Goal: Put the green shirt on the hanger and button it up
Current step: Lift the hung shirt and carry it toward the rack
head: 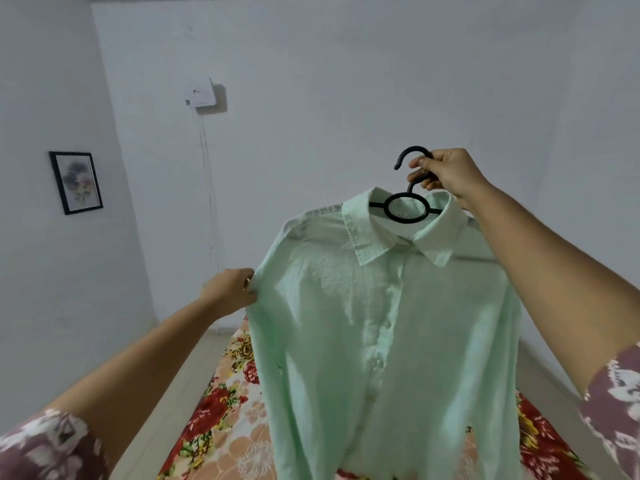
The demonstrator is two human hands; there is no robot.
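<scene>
Picture frame (76, 183) on the left wall and a white box (202, 93) further along, just background stuff. Left hand (230, 292) comes next, fingers closed in a pinch on the outer edge of the green shirt (381, 323), right at the shoulder seam. Shirt is up in the air over the bed (225, 427), front facing the camera, long axis straight down, collar on top. It's already on the black hanger (408, 207), and the right hand (446, 173) is wrapped around the hook, carrying the whole thing from above. So the shirt sits between both hands, hanging below the right one. Placket looks closed, though I can't vouch for every button. If any are left, my guess is the left hand does them, since it's the only one that can let go.
</scene>
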